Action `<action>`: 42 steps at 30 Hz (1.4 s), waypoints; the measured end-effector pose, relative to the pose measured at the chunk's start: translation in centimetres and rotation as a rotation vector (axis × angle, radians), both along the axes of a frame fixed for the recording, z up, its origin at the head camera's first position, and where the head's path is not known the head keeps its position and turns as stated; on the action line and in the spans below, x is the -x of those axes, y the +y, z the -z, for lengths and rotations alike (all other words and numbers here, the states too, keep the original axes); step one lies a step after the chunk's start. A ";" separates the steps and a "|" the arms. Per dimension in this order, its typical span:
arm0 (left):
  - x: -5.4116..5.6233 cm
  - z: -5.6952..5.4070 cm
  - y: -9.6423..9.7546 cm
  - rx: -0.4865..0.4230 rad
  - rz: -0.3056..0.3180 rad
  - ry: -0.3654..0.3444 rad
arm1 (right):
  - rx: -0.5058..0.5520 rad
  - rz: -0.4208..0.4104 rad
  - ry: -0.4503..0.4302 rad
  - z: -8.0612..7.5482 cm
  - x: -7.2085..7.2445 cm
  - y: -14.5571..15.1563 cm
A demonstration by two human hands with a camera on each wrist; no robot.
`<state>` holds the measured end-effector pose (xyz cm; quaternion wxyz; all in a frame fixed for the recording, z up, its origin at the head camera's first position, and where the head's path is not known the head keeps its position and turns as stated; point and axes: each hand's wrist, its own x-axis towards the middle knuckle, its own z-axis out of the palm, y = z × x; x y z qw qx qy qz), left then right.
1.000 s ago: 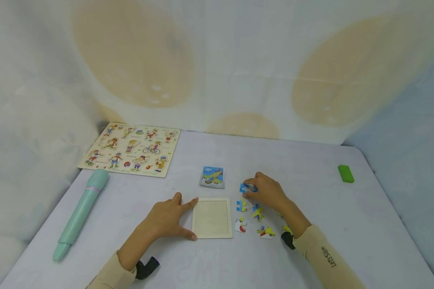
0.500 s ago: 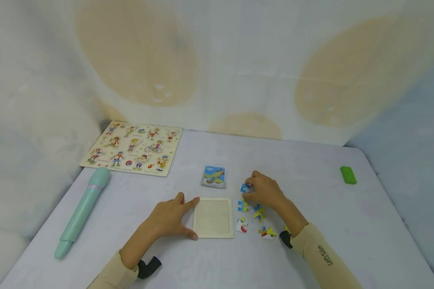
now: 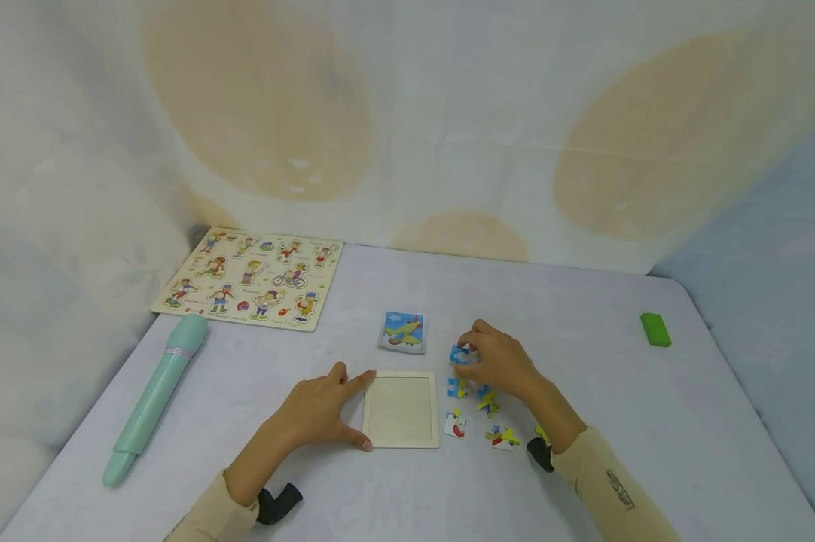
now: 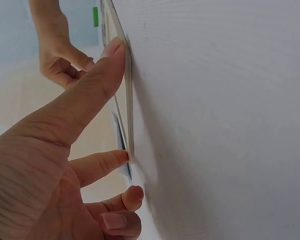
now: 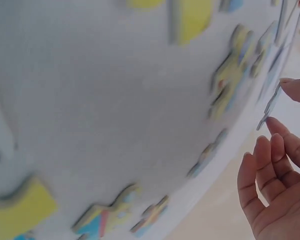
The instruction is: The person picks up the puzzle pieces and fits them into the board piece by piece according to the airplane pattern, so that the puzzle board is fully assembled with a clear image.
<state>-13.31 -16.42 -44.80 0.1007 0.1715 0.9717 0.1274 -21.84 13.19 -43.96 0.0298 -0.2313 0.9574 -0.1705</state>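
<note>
A square wooden puzzle tray (image 3: pixel 401 412), bare inside, lies mid-table. My left hand (image 3: pixel 317 409) touches its two left corners with extended thumb and index finger; in the left wrist view the thumb (image 4: pixel 97 92) rests on the tray's edge. Right of the tray, my right hand (image 3: pixel 499 362) pinches a blue puzzle piece (image 3: pixel 458 354) between thumb and index finger. The right wrist view shows this piece edge-on, the other fingers (image 5: pixel 257 180) loosely bent. Several loose pieces lie below that hand, among them a white and red one (image 3: pixel 456 424) and a yellow one (image 3: pixel 489 403).
Behind the tray sits a small square picture of a yellow airplane (image 3: pixel 403 332). A wooden board with sports figures (image 3: pixel 248 278) lies at the back left, near a mint-green stick-shaped object (image 3: pixel 153 403). Far right is a green block (image 3: pixel 655 330).
The whole view shifts slightly to the right. Both hands stay nearly in place, the left at the tray and the right at the blue puzzle piece, of which a little more shows.
</note>
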 end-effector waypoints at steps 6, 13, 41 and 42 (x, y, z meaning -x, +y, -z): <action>0.1 0.1 0.1 -0.018 0.005 -0.001 | -0.018 -0.084 0.025 -0.2 -1.3 -1.5; 0.5 -0.4 0.8 -0.013 -0.007 -0.023 | 0.012 -0.174 0.054 -0.3 -2.7 -3.2; 0.8 -0.9 1.7 -0.051 0.014 -0.020 | 0.013 -0.287 0.055 -0.8 -4.2 -5.4; 0.8 -0.9 1.7 -0.056 0.017 -0.019 | 0.010 -0.286 0.049 -0.9 -4.2 -5.5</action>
